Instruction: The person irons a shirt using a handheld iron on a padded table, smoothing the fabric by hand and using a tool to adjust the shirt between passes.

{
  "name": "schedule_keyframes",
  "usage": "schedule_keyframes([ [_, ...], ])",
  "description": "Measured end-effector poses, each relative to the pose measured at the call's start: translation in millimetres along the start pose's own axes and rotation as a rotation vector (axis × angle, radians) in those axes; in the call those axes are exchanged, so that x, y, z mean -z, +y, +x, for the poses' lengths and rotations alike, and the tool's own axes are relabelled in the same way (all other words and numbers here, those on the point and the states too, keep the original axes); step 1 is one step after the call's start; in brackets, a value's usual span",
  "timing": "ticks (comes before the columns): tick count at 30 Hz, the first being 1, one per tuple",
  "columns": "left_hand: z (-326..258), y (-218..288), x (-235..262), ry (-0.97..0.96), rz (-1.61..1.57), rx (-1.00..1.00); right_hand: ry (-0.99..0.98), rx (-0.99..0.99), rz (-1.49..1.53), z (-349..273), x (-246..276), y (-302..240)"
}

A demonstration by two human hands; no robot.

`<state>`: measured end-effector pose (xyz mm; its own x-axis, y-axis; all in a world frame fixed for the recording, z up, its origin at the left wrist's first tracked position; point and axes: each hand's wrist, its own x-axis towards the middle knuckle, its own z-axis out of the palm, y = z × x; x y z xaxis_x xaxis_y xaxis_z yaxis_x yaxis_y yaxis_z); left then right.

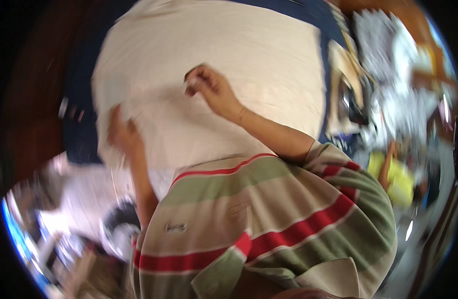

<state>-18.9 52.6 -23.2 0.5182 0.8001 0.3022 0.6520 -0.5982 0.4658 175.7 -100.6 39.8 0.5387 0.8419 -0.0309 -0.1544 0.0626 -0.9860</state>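
A large cream cloth [269,55] lies spread over a dark navy cloth [79,134], with faint creases in it. Over its left part is my left hand [123,133], smeared by motion, with index finger and thumb apart and no held thing visible. Just above that hand a faint greyish patch shows on the cream cloth, too blurred to name. My right hand [211,92] hovers over the middle of the cloth, its fingers curled in toward the thumb. Something small and pale may be between the fingertips, but I cannot make it out.
To the right are tan pieces [341,74] and a dark object [356,107] beside heaps of clear plastic-wrapped goods [381,47]. A person in yellow [393,177] is at the right. Bags and a dark round item [120,219] lie at the lower left.
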Motion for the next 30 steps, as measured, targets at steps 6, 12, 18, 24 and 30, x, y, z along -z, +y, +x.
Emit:
schedule_keyframes([
  [6, 21.4, 159.6, 98.3, -1.031, -1.439, -0.281, 0.775, -0.102, -0.572, -183.4, 148.0, 23.2],
  [12, -11.0, 248.5, 126.0, -2.387, -1.861, -0.674, 1.391, -0.223, -1.376, -344.6, 268.2, -6.3],
  [18, -45.5, 298.2, 137.2, -2.721, -1.773, -0.863, 1.103, -0.321, -1.221, -388.3, 261.0, 22.5],
  [24, -41.9, 312.8, 139.6, -2.727, -1.628, -0.978, 1.378, -0.041, -1.066, -369.0, 248.4, 16.3],
  [30, -38.7, 304.3, 131.3, -2.359, -2.052, -0.807, 1.031, 0.172, -1.457, -267.2, 303.6, -79.3],
])
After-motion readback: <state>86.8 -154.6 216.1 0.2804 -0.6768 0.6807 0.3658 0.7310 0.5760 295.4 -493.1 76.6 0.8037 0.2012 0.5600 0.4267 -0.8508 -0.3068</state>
